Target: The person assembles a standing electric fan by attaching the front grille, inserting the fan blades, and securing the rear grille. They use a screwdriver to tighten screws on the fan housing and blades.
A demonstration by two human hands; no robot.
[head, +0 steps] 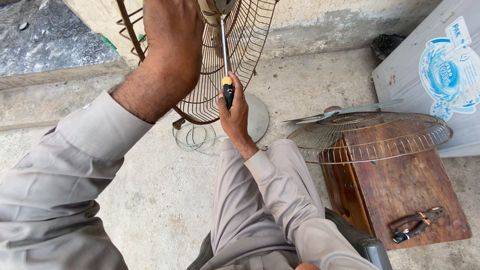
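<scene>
My right hand (233, 112) grips the black and yellow handle of a long screwdriver (225, 55), whose shaft points up through the rusty rear wire guard (245, 47) of a pedestal fan toward the motor hub at the top edge. My left hand (172, 25) is raised at the top, pressed against the upper left part of that guard; its fingers are cut off by the frame. The fan's round grey base (259, 117) rests on the concrete floor behind the guard.
A loose front wire guard (370, 137) with a metal fan blade (345, 111) on it lies on a brown wooden stool (400, 190). Pliers (415, 225) lie on the stool's near corner. A coiled white cord (195, 137) lies by the base. A printed white panel (440, 75) leans at right.
</scene>
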